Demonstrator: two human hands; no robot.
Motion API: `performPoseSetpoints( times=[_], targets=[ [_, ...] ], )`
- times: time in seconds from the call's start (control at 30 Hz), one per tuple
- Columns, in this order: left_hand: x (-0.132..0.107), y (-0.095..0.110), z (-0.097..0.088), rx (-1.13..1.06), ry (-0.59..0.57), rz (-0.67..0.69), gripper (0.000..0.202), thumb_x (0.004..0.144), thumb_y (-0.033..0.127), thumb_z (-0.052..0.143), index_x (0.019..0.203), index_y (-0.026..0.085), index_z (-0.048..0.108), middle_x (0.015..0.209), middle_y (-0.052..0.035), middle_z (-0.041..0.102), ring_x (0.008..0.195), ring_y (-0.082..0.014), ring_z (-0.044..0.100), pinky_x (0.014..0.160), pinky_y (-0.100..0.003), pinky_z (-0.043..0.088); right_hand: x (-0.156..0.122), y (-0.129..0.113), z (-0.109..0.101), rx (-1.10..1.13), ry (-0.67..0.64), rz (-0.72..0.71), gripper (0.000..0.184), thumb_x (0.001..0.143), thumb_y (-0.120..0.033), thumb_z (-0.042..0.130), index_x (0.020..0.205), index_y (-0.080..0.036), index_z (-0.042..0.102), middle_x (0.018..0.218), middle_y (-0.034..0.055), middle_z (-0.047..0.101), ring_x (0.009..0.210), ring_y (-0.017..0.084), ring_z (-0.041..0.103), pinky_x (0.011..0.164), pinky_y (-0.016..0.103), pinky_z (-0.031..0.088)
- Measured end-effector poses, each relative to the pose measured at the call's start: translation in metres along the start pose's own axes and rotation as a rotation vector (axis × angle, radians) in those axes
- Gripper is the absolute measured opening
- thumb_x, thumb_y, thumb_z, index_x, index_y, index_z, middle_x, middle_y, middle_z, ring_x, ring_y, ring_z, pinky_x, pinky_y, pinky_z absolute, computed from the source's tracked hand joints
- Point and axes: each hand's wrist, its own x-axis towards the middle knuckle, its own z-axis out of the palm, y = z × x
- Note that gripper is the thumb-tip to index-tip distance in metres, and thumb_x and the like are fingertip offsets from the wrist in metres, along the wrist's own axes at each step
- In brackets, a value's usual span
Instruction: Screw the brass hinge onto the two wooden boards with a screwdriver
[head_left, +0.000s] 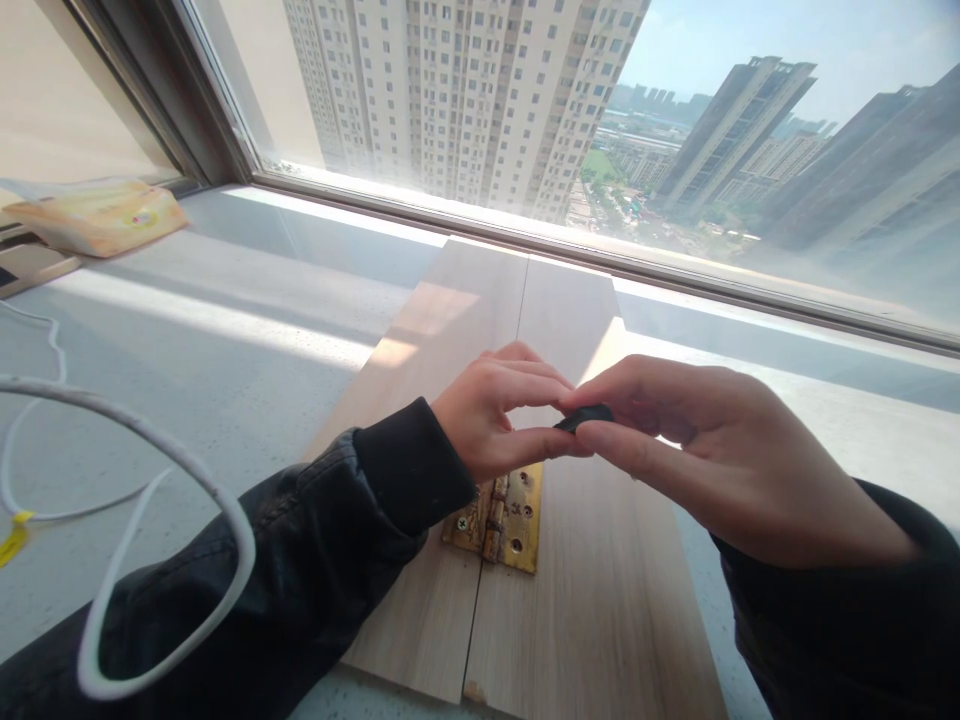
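A small black piece (589, 417), too covered by fingers to name, is pinched between both hands. My left hand (506, 405) holds its left end with thumb and fingertips. From the right, my right hand (690, 440) grips the same piece between thumb and forefinger. Below the hands, a brass hinge (495, 525) lies across the seam of two pale wooden boards (585, 600). One screw (462, 523) shows in the hinge's left leaf; the holes of the right leaf look bare. My left hand and sleeve cover the hinge's upper part.
A white cable (225, 500) loops in the foreground at left, in front of my left sleeve. A soft yellowish packet (105, 215) sits at the far left on the pale sill (247, 330). Behind the boards runs the window frame (525, 235), with tall buildings outside.
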Motion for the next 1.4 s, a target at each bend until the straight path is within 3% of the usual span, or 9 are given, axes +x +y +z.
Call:
performPoseSetpoints(
  times=[0.13,0.27,0.4,0.57,0.77,0.87,1.1,1.3,1.4],
  targets=[
    [-0.001,0.000,0.003,0.010,0.013,-0.024,0.014,0.076,0.026,0.066,0.081,0.013,0.067,0.074,-0.0049,0.069,0.069,-0.0130,0.058,0.076,-0.032,0.044,-0.001,0.004,-0.001,0.025,0.001,0.036,0.018,0.077,-0.037,0.064,0.087,-0.022,0.061,0.058,-0.0029,0.057,0.050,0.011,0.050,0.045,0.025,0.038],
    [-0.001,0.003,0.011,0.149,0.158,-0.111,0.032,0.059,0.038,0.078,0.075,0.014,0.064,0.072,-0.0035,0.067,0.069,-0.0146,0.056,0.069,-0.030,0.045,-0.001,0.005,0.003,-0.009,0.048,0.083,0.024,0.076,-0.043,0.064,0.081,-0.020,0.059,0.053,-0.0027,0.055,0.047,0.011,0.049,0.042,0.025,0.035],
    [-0.001,0.009,0.017,0.276,0.247,-0.159,0.021,0.062,0.030,0.074,0.063,0.015,0.060,0.065,-0.0005,0.062,0.064,-0.0125,0.051,0.063,-0.027,0.042,0.001,0.003,0.007,-0.120,0.141,0.097,0.028,0.075,-0.047,0.063,0.072,-0.020,0.055,0.049,-0.0039,0.050,0.044,0.009,0.043,0.040,0.024,0.031],
    [0.000,0.011,0.014,0.177,0.160,-0.171,0.018,0.070,0.027,0.069,0.060,0.013,0.061,0.062,-0.0017,0.059,0.065,-0.0134,0.050,0.061,-0.027,0.042,0.002,0.003,0.011,-0.225,0.270,0.053,0.031,0.070,-0.043,0.068,0.064,-0.020,0.048,0.042,-0.0081,0.034,0.040,0.006,0.027,0.036,0.022,0.023],
    [-0.002,-0.001,0.004,-0.023,0.004,-0.123,0.012,0.076,0.023,0.065,0.079,0.012,0.068,0.071,-0.0042,0.067,0.069,-0.0136,0.056,0.076,-0.032,0.044,0.002,0.004,0.002,0.004,0.050,0.018,0.021,0.080,-0.036,0.060,0.097,-0.023,0.059,0.066,-0.0025,0.056,0.054,0.010,0.048,0.048,0.024,0.038],
    [-0.004,-0.005,0.002,-0.118,-0.069,-0.148,0.016,0.079,0.023,0.063,0.089,0.013,0.069,0.081,-0.0062,0.070,0.077,-0.0151,0.060,0.081,-0.033,0.044,0.001,0.006,-0.004,0.059,-0.031,0.024,0.018,0.081,-0.036,0.059,0.095,-0.025,0.061,0.066,-0.0025,0.058,0.056,0.010,0.051,0.050,0.025,0.041],
    [0.000,0.008,0.006,0.036,0.079,-0.307,0.041,0.057,0.042,0.078,0.083,0.016,0.061,0.081,-0.0014,0.066,0.079,-0.0154,0.058,0.073,-0.030,0.044,0.001,0.017,-0.002,-0.114,0.170,0.150,0.028,0.070,-0.046,0.069,0.073,-0.020,0.058,0.055,-0.0016,0.055,0.047,0.012,0.048,0.042,0.026,0.034],
    [0.000,0.008,0.012,0.139,0.148,-0.201,0.018,0.063,0.028,0.074,0.067,0.015,0.062,0.067,-0.0014,0.063,0.068,-0.0139,0.052,0.065,-0.029,0.043,0.004,0.004,0.010,-0.180,0.194,0.000,0.029,0.069,-0.044,0.069,0.069,-0.019,0.056,0.052,-0.0030,0.052,0.045,0.010,0.045,0.042,0.025,0.034],
    [-0.001,0.005,0.011,0.079,0.129,-0.195,0.016,0.066,0.028,0.072,0.065,0.014,0.064,0.065,-0.0019,0.064,0.068,-0.0141,0.053,0.067,-0.030,0.044,0.003,-0.003,0.009,-0.085,0.138,-0.049,0.022,0.075,-0.039,0.065,0.087,-0.020,0.062,0.066,-0.0011,0.059,0.054,0.011,0.052,0.048,0.025,0.041]
  ],
)
